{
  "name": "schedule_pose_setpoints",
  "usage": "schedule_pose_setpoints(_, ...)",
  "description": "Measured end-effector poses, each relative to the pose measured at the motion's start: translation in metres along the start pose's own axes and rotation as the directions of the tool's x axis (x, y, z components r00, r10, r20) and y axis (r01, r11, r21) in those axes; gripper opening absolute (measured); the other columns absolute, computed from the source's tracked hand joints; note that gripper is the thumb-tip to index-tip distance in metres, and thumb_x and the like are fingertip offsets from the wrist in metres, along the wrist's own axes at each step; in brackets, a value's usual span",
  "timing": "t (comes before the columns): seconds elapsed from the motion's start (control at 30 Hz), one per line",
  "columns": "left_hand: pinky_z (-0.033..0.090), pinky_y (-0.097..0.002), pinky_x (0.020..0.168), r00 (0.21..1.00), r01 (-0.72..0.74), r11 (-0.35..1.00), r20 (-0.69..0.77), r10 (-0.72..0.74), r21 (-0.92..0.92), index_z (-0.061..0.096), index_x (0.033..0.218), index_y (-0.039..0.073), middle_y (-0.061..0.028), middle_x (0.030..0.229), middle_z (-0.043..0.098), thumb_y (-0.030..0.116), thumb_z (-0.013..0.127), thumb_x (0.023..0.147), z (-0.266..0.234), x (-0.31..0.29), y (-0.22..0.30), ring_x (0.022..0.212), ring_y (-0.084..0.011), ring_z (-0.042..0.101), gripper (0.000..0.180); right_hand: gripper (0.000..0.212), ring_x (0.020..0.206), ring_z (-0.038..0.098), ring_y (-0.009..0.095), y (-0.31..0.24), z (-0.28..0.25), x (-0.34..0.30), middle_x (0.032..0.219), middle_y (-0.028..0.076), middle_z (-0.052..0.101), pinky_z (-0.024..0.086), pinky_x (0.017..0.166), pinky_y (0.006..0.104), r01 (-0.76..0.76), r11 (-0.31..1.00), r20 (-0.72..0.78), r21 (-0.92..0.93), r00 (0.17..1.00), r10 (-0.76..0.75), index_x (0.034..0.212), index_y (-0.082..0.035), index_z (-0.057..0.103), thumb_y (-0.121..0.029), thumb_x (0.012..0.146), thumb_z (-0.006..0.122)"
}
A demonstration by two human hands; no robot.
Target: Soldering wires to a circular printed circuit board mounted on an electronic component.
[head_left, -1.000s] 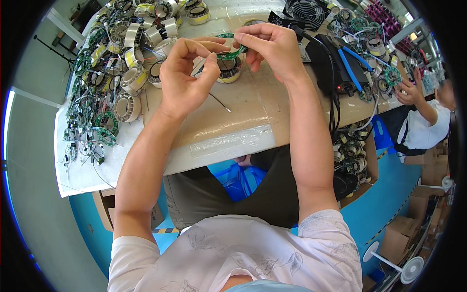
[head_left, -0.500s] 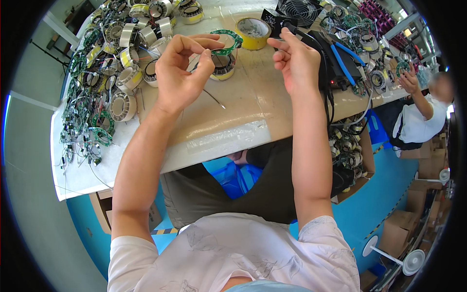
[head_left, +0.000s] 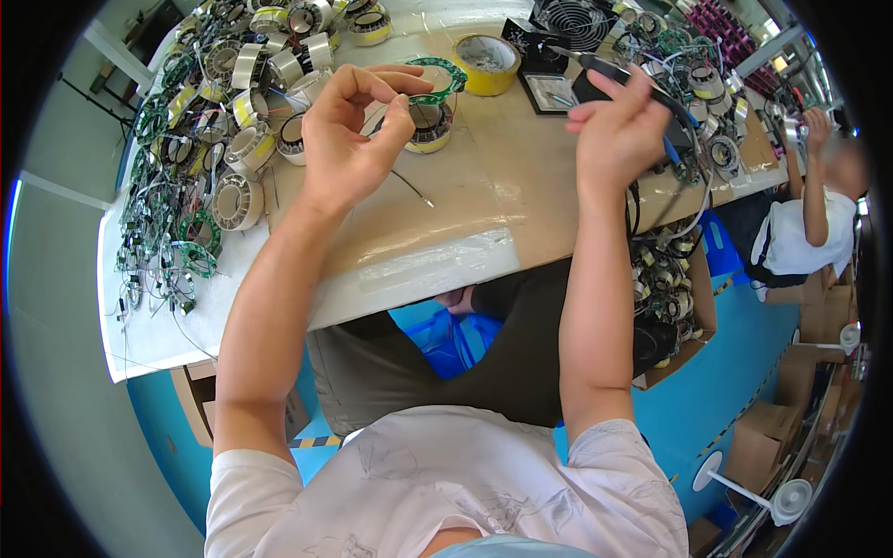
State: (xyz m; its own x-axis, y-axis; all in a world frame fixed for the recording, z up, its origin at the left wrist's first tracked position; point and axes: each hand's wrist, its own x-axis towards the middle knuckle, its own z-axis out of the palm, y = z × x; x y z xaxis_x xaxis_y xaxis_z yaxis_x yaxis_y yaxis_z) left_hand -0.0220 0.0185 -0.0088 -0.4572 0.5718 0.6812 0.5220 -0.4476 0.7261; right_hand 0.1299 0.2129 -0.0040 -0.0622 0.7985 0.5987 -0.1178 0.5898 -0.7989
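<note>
My left hand [head_left: 353,130] pinches a green ring-shaped circuit board [head_left: 450,76] by its near left side. Just below that board stands a wire-wound stator [head_left: 432,133] with a yellow band, partly covered by the board and my fingers. A thin dark wire with a pale tip [head_left: 426,200] trails from there across the table. On the right, my right hand [head_left: 619,135] is closed round a soldering iron [head_left: 605,68], its dark handle showing above my fingers and its metal tip pointing left. The iron is apart from the board.
Stators [head_left: 237,202] and green boards [head_left: 195,246] are heaped on the left. A yellow tape roll [head_left: 486,65], a small black tray [head_left: 546,93] and a black fan [head_left: 569,23] stand at the back. Beyond my right arm are more stators and a co-worker [head_left: 809,223] in white.
My right hand has moved right and taken the soldering iron, uncovering the small black tray. The left hand and the board barely moved. The co-worker's hands have shifted.
</note>
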Motion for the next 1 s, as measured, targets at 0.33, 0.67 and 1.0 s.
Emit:
schedule_pose_setpoints(0.33, 0.047, -0.0378, 0.101, 1.000, 0.002, 1.000, -0.003, -0.002, 0.000, 0.052, 0.091, 0.001, -0.0176, 0.107, 0.073, -0.007, 0.060, 0.088, -0.002, 0.000, 0.000, 0.116, -0.0271, 0.063, 0.012, 0.019, 0.041, 0.055, 0.012, -0.013, -0.017, -0.069, 0.079, 0.015, 0.069, 0.040, 0.038, 0.0237, -0.181, 0.780, 0.160, 0.600, 0.982, 0.105, 0.106, 0.005, 0.067, -0.009, 0.093, 0.067)
schedule_pose_setpoints(0.67, 0.046, -0.0364, 0.103, 0.999, 0.006, 0.998, 0.051, -0.010, 0.064, 0.053, 0.093, 0.002, -0.0233, 0.113, 0.070, -0.005, 0.054, 0.093, -0.004, 0.000, 0.006, 0.122, -0.0295, 0.061, 0.007, 0.013, 0.042, 0.052, 0.008, -0.017, -0.022, -0.074, 0.072, 0.011, 0.068, 0.038, 0.038, 0.0208, -0.217, 0.811, 0.251, 0.543, 0.964, 0.090, 0.100, 0.004, 0.068, -0.007, 0.094, 0.067)
schedule_pose_setpoints(1.0, 0.046, -0.0360, 0.103, 0.998, 0.003, 0.998, 0.063, -0.007, 0.064, 0.053, 0.093, 0.002, -0.0241, 0.113, 0.070, -0.004, 0.055, 0.092, -0.006, 0.001, 0.006, 0.123, -0.0291, 0.060, 0.007, 0.020, 0.039, 0.050, 0.010, -0.017, -0.021, -0.074, 0.069, 0.012, 0.067, 0.037, 0.036, 0.0215, -0.215, 0.846, 0.293, 0.489, 0.953, 0.073, 0.102, 0.006, 0.068, -0.013, 0.097, 0.063)
